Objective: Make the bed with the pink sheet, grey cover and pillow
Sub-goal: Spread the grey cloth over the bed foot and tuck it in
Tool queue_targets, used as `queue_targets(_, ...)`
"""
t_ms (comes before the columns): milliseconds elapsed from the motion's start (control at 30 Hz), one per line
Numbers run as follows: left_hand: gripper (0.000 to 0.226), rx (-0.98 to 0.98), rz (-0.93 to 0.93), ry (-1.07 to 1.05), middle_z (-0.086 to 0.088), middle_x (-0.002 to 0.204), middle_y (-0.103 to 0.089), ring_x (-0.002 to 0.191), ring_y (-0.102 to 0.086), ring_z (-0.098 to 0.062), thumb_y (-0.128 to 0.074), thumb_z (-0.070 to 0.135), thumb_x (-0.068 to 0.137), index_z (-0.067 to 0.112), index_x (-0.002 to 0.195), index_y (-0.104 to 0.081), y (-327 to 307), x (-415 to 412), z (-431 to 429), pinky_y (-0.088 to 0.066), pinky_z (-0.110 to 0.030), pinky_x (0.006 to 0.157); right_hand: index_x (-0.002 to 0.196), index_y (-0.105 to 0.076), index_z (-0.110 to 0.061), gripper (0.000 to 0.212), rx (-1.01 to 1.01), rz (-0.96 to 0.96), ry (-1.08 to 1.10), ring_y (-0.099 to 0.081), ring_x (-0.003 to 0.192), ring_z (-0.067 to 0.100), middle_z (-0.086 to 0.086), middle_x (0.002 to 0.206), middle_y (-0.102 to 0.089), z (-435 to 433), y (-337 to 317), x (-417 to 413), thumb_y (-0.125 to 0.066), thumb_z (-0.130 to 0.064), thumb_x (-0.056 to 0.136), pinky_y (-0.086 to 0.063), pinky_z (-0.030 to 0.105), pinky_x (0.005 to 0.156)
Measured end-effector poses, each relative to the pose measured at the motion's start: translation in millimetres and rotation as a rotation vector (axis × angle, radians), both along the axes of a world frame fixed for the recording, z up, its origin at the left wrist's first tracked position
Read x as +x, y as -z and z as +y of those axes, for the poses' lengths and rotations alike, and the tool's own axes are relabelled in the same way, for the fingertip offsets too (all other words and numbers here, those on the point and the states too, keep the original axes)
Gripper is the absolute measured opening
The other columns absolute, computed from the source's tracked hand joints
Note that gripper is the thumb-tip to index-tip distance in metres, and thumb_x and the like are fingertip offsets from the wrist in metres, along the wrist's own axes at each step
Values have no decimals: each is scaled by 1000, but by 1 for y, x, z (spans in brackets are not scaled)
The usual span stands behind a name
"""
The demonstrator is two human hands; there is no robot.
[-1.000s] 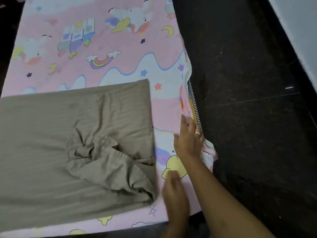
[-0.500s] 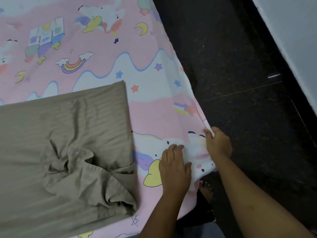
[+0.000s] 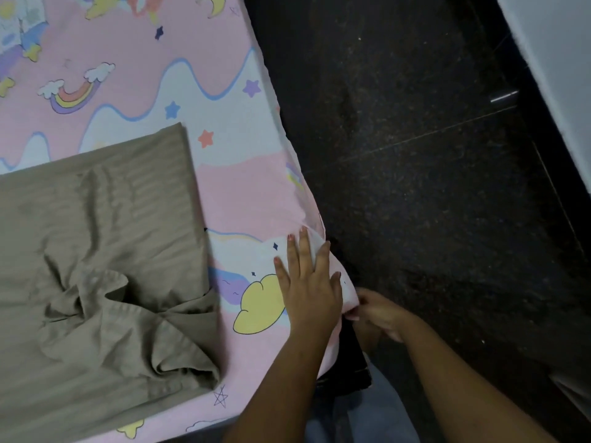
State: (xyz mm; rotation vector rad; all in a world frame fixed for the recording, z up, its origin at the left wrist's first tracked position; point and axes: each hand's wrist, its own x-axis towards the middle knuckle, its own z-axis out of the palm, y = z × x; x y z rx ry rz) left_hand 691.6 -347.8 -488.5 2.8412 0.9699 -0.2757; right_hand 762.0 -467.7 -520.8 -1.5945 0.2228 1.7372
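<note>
Left hand (image 3: pixel 307 282) flat, pressing pink sheet (image 3: pixel 249 193); right hand (image 3: pixel 380 310) at corner, grip indeterminate. Overpulling could wrinkle the sheet.

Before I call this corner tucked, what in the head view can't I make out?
The right hand: head view, blurred and partly behind the pink sheet corner; its grip is unclear.
Tuck beneath the bed edge: head view, hidden by the overhanging sheet.
The grey cover: head view, cut off by the left frame edge.
The pillow: not in the head view at all.
Sheet under the left hand: covered by its palm.
</note>
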Motion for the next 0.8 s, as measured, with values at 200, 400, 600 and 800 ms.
queue_targets(200,49,-37,114,183,-10,153,-30,145,-15,-32,-47,45,87,25,132,-53,-9,10,-15,-1,-53,115,94,-71,-15,19,-129,-261,-344,-64,89,22,11,99,-69,-30,31,-3,-56,-26,95,-50,28,82)
queue_targets(400,50,-37,870,668,-17,138,-48,142,-19,-39,-38,42,97,8,133,-46,-36,25,-37,10,-55,115,67,-58,-20,34,-353,-451,-389,-64,86,27,8,84,-64,-30,44,-15,-56,-49,86,-44,26,67)
queue_targets(600,28,-446,363,524,-9,110,-65,110,-57,-29,-44,25,95,13,115,-61,-37,22,-28,-37,-46,103,138,-45,-14,45,-576,-433,-613,-38,131,30,11,142,-41,1,31,-5,-42,-33,98,-37,39,104)
queue_targets(800,37,-539,-580,-220,-5,107,-67,98,-59,-21,-41,26,86,10,110,-65,-49,-19,32,-42,-29,89,121,-55,-17,29,-584,-798,-267,-45,121,36,14,132,-46,37,2,9,-51,-15,92,-41,43,96)
